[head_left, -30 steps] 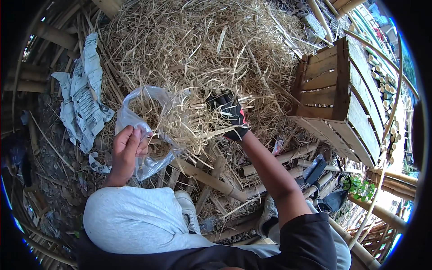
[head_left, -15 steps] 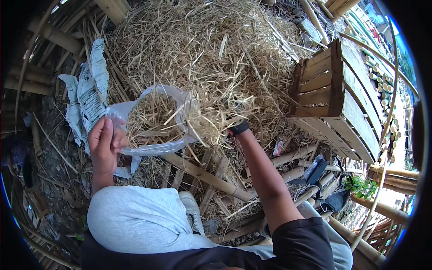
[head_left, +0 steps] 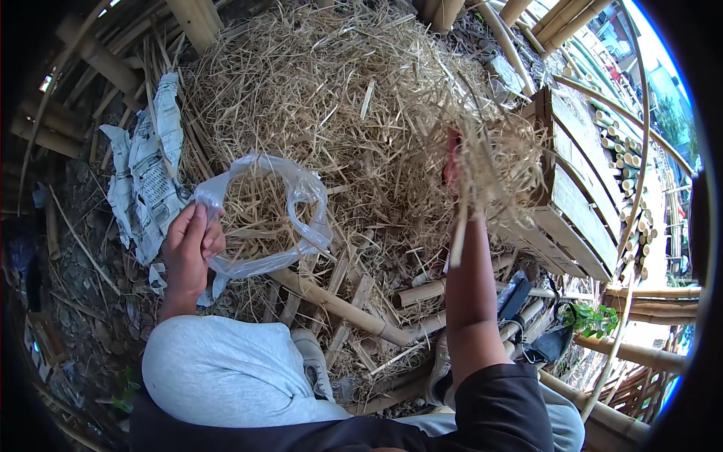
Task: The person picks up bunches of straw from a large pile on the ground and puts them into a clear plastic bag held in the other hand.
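Observation:
My left hand (head_left: 194, 239) pinches the rim of a clear plastic bag (head_left: 307, 197). The bag's mouth gapes in a wide ring, and dry straw shows through it. To the right, a loose clump of straw (head_left: 501, 162) is gripped in my right hand (head_left: 453, 160), which is raised in front of the wooden crate (head_left: 580, 177). Strands cover most of that hand and its fingers, and motion blurs them. A broad heap of straw (head_left: 316, 90) spreads over the ground beyond both hands.
Crumpled printed paper (head_left: 147, 169) lies left of the bag. Bamboo poles (head_left: 339, 307) cross the ground by my shoes. At the right are a dark rectangular object (head_left: 515, 297), a green plant (head_left: 595, 319) and stacked bamboo pieces (head_left: 629, 177). Bamboo framing surrounds the area.
My right hand has moved away from the bag, to the right and farther out, with a clump of straw lifted in it. The left hand still holds the bag, slightly lower in view.

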The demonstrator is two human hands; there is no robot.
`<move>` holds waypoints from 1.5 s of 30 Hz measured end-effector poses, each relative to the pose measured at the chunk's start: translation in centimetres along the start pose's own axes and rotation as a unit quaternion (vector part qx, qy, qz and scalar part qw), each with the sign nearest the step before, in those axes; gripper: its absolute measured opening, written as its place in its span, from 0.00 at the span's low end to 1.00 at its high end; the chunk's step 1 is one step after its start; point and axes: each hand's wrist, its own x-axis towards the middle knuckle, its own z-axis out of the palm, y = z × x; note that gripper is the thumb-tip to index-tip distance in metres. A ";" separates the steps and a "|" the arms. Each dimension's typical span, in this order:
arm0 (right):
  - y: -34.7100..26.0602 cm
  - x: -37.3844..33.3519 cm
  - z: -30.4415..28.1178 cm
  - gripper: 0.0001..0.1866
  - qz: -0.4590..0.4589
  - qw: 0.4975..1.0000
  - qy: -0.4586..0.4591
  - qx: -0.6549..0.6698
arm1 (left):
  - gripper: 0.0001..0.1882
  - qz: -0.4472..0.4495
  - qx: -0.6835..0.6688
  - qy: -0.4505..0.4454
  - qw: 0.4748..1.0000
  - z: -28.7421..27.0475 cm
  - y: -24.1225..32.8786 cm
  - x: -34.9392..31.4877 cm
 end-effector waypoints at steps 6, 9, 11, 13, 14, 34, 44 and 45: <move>3.7 -1.5 1.7 0.24 0.146 0.988 0.037 0.037 | 0.18 -0.016 0.001 -0.011 1.000 0.0 -0.5 -0.4; 7.8 -4.2 2.9 0.23 0.234 0.969 0.065 0.049 | 0.18 -0.018 -0.004 -0.011 1.000 -0.1 -0.7 -0.6; 10.3 -6.1 3.2 0.23 0.279 0.955 0.077 0.057 | 0.18 -0.020 0.001 -0.013 1.000 -0.1 -0.8 -0.5; 12.4 -7.6 3.2 0.23 0.309 0.945 0.085 0.059 | 0.18 -0.019 0.007 -0.020 1.000 -0.2 -0.9 -0.5; 13.3 -8.2 3.1 0.23 0.320 0.941 0.089 0.060 | 0.18 -0.030 0.014 -0.019 0.999 -0.1 -1.0 -0.5; 24.2 -10.9 -2.2 0.21 0.405 0.903 0.118 0.076 | 0.18 -0.047 -0.001 -0.007 0.999 1.2 -2.2 1.0; 23.8 -8.9 -4.7 0.21 0.394 0.909 0.116 0.072 | 0.17 -0.053 -0.011 0.003 0.999 1.9 -1.7 0.4; 22.0 -8.6 -4.1 0.21 0.393 0.910 0.116 0.060 | 0.17 -0.054 -0.011 0.002 0.998 2.0 -1.6 0.2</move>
